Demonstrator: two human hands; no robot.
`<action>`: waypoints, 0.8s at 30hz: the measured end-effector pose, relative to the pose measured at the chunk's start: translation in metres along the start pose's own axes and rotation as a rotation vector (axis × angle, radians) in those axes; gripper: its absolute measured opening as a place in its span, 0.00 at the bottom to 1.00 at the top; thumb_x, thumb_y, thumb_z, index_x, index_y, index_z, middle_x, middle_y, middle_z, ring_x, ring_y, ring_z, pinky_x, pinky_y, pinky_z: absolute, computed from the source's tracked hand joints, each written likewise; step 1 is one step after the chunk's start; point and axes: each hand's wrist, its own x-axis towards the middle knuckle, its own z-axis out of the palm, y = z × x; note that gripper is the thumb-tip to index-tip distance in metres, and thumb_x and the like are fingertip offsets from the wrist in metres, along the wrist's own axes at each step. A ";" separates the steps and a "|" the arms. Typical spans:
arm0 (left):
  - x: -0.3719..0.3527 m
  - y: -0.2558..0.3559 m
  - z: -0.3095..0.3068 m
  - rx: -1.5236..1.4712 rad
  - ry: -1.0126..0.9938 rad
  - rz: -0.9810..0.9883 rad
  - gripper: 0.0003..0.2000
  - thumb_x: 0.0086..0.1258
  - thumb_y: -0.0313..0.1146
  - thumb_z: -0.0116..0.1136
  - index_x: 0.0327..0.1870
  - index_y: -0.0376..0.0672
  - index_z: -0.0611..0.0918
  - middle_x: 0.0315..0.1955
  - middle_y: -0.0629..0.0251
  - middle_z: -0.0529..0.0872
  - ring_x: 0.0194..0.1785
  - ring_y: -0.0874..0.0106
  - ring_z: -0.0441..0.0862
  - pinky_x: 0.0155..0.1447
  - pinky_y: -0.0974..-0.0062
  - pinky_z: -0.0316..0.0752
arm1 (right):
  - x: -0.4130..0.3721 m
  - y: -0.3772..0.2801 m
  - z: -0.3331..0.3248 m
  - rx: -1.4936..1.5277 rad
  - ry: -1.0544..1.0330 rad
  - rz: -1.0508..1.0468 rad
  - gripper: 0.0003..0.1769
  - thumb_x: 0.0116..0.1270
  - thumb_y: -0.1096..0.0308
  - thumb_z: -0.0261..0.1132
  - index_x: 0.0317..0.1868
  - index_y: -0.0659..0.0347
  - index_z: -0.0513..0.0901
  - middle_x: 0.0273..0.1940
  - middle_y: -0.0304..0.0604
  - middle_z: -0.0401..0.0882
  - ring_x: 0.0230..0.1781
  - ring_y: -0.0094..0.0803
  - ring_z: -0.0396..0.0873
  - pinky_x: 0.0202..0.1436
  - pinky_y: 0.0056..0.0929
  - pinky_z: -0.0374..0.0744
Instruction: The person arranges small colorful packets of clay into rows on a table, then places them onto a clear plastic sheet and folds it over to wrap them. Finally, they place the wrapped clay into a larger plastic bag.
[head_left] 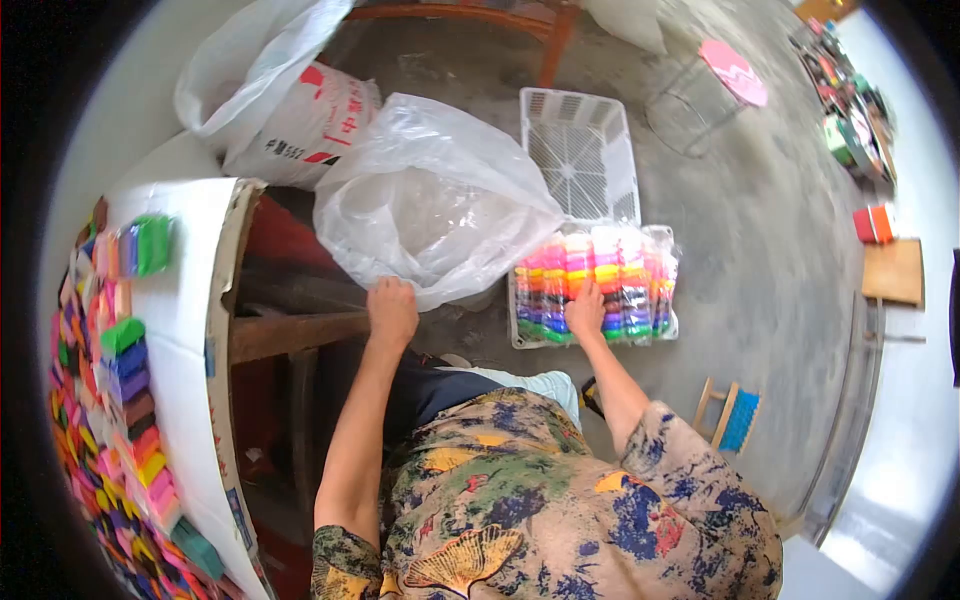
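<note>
My left hand (391,310) is closed on the near rim of a large clear plastic bag (350,225), whose wide mouth faces up. To the right, my right hand (586,311) is on the clear-wrapped packs of multicoloured clay bars (553,285). Its fingers are bent against one pack near the middle of the row, and the fingertips are partly lost among the colours. These packs lie side by side in a white plastic crate (517,325) on the floor. Their bands run from pink through yellow and black to green.
Behind the packs is another white plastic crate (580,150). On the left, a white-topped table (180,310) carries many coloured bars (110,460). A printed white sack (300,130) stands behind the bag. A pink-topped stool (733,72) and a small blue-seated stool (737,420) are on the right.
</note>
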 end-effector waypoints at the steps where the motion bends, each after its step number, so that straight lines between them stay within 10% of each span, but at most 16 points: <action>1: -0.002 0.002 0.000 -0.002 0.018 0.004 0.04 0.60 0.29 0.60 0.32 0.40 0.85 0.37 0.54 0.83 0.49 0.55 0.80 0.51 0.56 0.76 | -0.001 -0.004 -0.005 0.026 0.073 -0.055 0.30 0.62 0.72 0.61 0.66 0.66 0.68 0.60 0.56 0.71 0.60 0.55 0.72 0.61 0.53 0.74; 11: -0.030 0.039 0.008 -0.048 -0.048 0.064 0.06 0.56 0.29 0.62 0.34 0.41 0.86 0.39 0.57 0.80 0.51 0.59 0.77 0.53 0.62 0.72 | 0.011 -0.173 -0.069 0.402 0.095 -0.887 0.13 0.60 0.76 0.60 0.47 0.65 0.78 0.49 0.54 0.77 0.48 0.51 0.79 0.54 0.45 0.78; 18: -0.042 0.045 -0.001 0.038 -0.032 0.059 0.07 0.57 0.32 0.63 0.34 0.44 0.88 0.37 0.61 0.82 0.49 0.63 0.78 0.52 0.65 0.71 | 0.078 -0.265 0.017 -0.026 0.051 -0.505 0.29 0.60 0.67 0.68 0.62 0.59 0.72 0.55 0.61 0.79 0.56 0.59 0.79 0.57 0.50 0.81; 21: -0.046 0.047 0.001 -0.024 -0.069 0.024 0.09 0.54 0.31 0.63 0.36 0.42 0.86 0.40 0.60 0.81 0.52 0.62 0.76 0.54 0.64 0.71 | 0.097 -0.257 0.044 0.068 -0.320 -0.237 0.29 0.61 0.66 0.67 0.64 0.58 0.73 0.55 0.63 0.81 0.55 0.60 0.81 0.59 0.50 0.80; 24: -0.049 0.047 -0.001 -0.040 -0.083 0.018 0.09 0.54 0.31 0.63 0.36 0.42 0.86 0.40 0.60 0.81 0.52 0.62 0.76 0.55 0.64 0.70 | 0.100 -0.238 0.060 -0.051 -0.346 -0.381 0.22 0.60 0.67 0.65 0.57 0.58 0.81 0.49 0.62 0.85 0.52 0.58 0.83 0.59 0.51 0.80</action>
